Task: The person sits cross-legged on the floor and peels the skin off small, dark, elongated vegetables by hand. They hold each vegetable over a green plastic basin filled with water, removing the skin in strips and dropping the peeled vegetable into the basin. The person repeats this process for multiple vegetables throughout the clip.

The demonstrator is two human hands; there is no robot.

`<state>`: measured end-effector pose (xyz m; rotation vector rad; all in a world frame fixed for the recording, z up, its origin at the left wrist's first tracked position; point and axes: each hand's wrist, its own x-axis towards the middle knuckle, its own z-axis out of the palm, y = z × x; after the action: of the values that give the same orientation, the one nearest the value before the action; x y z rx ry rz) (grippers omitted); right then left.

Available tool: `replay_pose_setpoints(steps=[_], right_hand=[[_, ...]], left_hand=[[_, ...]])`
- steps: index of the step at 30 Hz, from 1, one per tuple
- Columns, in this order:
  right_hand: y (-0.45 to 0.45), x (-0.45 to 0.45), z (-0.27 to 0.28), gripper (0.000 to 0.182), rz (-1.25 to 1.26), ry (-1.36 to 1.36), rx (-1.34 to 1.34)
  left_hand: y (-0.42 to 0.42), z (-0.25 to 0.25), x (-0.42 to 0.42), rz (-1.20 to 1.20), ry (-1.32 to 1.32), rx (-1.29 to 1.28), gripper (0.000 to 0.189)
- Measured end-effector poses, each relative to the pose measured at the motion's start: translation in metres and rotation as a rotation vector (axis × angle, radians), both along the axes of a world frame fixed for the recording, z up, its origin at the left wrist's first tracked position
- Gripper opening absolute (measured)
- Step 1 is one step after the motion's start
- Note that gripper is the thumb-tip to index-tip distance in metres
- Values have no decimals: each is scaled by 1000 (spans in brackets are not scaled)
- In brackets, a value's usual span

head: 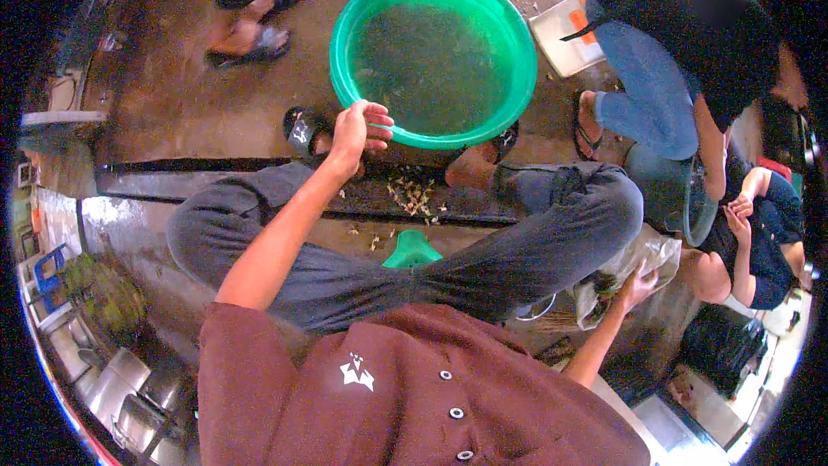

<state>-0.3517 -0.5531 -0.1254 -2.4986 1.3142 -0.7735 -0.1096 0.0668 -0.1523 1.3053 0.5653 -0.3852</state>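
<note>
A large round green plastic basin (433,136) stands on the floor in front of me; its bottom looks dark, and I cannot tell what it holds. At its near left rim is my left hand (363,133), fingers slightly apart and nothing held. Beside my right knee, my right hand (639,288) grips a translucent plastic bag (592,307) with something dark inside. Between my legs shows a green plastic stool (412,249), and past it small pale scraps (414,197) lie scattered in a dark channel.
A person in jeans (647,90) sits at the right, beside a white board or lid (563,39) and a grey-green tub (698,207). Another person's hands (740,207) are farther right. Sandalled feet (252,42) stand at upper left. Metal vessels (123,395) lie at lower left.
</note>
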Motion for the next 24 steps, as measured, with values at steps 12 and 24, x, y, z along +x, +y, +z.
replay_pose_setpoints(steps=[12,24], right_hand=[[119,188,155,23,557,-364,-43],[95,10,84,24,305,-154,392]], left_hand=[[50,-12,23,-79,-182,-28,35],[177,37,77,-265,10,248,43]])
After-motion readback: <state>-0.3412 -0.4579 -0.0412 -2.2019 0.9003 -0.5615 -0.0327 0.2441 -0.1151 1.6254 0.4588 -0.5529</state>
